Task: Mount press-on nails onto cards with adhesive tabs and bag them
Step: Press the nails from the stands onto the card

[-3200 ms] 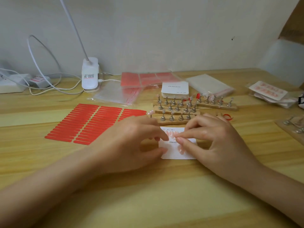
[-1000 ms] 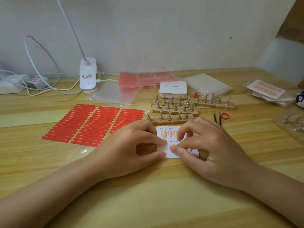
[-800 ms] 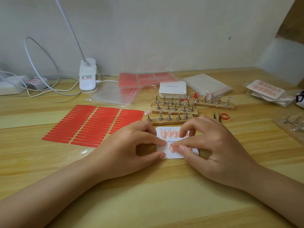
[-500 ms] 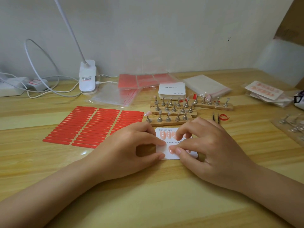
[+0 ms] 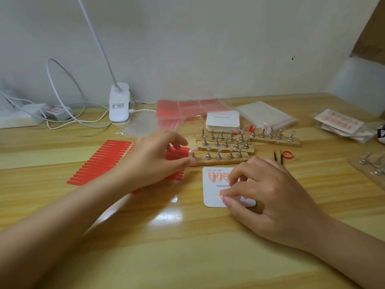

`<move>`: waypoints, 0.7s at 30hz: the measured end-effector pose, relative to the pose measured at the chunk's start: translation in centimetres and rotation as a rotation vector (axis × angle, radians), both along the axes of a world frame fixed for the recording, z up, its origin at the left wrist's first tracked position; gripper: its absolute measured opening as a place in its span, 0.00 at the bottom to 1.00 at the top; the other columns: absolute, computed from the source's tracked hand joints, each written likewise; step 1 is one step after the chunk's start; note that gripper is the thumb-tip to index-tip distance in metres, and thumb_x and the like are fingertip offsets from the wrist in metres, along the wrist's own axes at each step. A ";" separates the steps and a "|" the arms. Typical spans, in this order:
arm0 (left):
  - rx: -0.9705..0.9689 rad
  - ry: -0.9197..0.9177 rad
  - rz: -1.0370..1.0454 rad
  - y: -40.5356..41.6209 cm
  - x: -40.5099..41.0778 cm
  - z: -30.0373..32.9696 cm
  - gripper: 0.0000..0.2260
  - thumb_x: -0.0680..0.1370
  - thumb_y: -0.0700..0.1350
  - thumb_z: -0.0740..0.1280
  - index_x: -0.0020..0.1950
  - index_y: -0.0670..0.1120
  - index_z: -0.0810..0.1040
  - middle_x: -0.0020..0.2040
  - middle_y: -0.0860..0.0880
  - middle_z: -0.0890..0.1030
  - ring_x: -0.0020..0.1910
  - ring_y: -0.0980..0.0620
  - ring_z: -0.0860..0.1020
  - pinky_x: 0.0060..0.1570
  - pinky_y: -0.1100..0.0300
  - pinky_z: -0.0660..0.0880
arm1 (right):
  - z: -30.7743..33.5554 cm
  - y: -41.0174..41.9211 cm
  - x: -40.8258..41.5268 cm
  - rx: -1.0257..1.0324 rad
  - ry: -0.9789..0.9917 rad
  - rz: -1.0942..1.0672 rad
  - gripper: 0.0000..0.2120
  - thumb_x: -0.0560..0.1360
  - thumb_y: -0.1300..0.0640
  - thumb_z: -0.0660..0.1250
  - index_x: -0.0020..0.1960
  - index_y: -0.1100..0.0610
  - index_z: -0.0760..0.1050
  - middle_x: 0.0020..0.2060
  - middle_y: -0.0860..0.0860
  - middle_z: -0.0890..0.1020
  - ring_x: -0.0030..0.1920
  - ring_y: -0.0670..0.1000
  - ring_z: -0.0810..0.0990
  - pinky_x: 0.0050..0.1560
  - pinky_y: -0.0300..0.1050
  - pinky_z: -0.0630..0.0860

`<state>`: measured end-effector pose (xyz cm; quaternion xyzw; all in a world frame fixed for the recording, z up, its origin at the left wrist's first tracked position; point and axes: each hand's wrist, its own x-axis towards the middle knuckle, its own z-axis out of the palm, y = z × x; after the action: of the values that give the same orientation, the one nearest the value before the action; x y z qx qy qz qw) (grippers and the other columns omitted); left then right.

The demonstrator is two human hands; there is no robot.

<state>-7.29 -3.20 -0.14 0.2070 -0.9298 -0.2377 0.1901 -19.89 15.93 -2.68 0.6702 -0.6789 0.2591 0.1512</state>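
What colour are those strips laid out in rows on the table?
Bright red strips, seen clearly in the head view.

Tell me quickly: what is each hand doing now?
Left hand: reaching to the pink nail on its stand; grip unclear.
Right hand: fingertips pressing the white card.
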 end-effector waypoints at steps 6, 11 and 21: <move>0.210 0.088 -0.008 0.4 -1.4 -0.4 0.03 0.72 0.50 0.71 0.39 0.57 0.78 0.40 0.56 0.79 0.37 0.63 0.76 0.36 0.73 0.70 | 0.1 0.0 0.0 0.031 -0.031 0.002 0.11 0.72 0.50 0.61 0.39 0.51 0.81 0.38 0.44 0.78 0.42 0.45 0.74 0.47 0.43 0.66; 0.324 0.101 -0.020 0.3 -1.6 -1.1 0.05 0.71 0.47 0.73 0.39 0.56 0.79 0.32 0.53 0.75 0.31 0.58 0.71 0.34 0.67 0.68 | 0.1 0.0 -0.1 0.057 -0.078 0.002 0.10 0.72 0.51 0.62 0.41 0.51 0.81 0.40 0.44 0.78 0.44 0.42 0.73 0.49 0.40 0.65; 0.406 0.125 -0.011 0.0 -1.4 -1.2 0.06 0.71 0.47 0.72 0.36 0.58 0.81 0.42 0.40 0.82 0.37 0.55 0.74 0.38 0.65 0.69 | 0.5 0.0 -0.1 0.078 -0.147 0.025 0.12 0.72 0.50 0.61 0.41 0.51 0.82 0.39 0.43 0.79 0.43 0.41 0.75 0.50 0.45 0.70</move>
<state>-8.67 -3.24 -1.34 0.2209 -0.8503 -0.4336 0.2005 -20.03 15.88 -2.19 0.6633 -0.6892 0.2828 0.0717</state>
